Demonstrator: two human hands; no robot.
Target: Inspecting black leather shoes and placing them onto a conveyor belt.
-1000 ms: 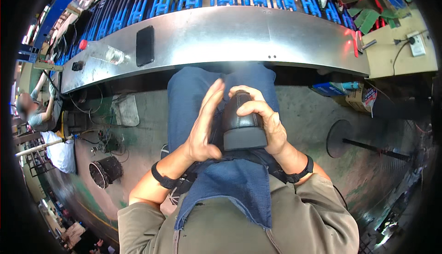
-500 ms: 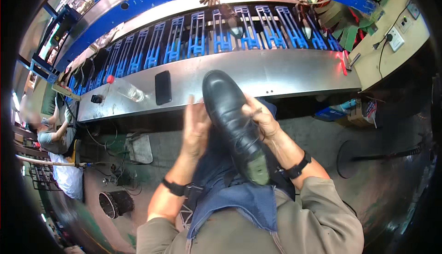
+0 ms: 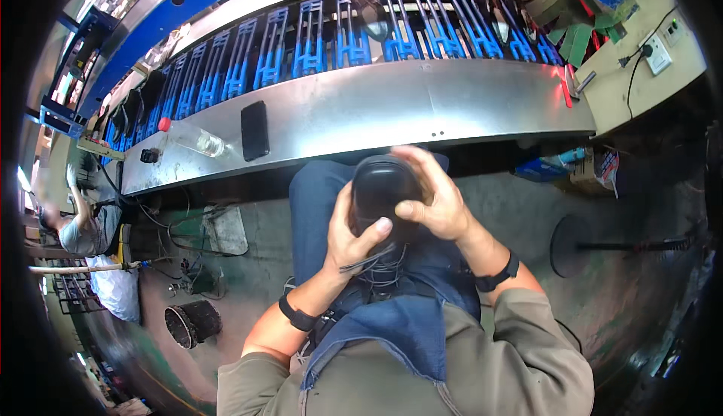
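A black lace-up shoe [image 3: 382, 184] is held over my lap, its rounded toe away from me and its laces [image 3: 382, 264] toward me. My left hand [image 3: 351, 234] grips the shoe's left side, thumb across the top. On the right side, my right hand [image 3: 439, 199] is curled round the toe area, its thumb lying on the upper and its fingers reaching over the far edge. The heel end is hard to make out against my dark blue apron [image 3: 376, 333].
Ahead runs a metal ledge [image 3: 339, 107] bearing a phone [image 3: 254, 130], a clear bottle [image 3: 194, 139] and a hammer [image 3: 581, 84]. Behind it, blue racks [image 3: 310, 43] hold a brown shoe [image 3: 367, 10]. A black bucket [image 3: 193, 322] stands left on the floor; another person [image 3: 83, 224] works at far left.
The shoe has tipped and come lower, toward my lap, so its sole end no longer shows. My left hand, apart from it before, now grips its side; my right hand has shifted toward the toe.
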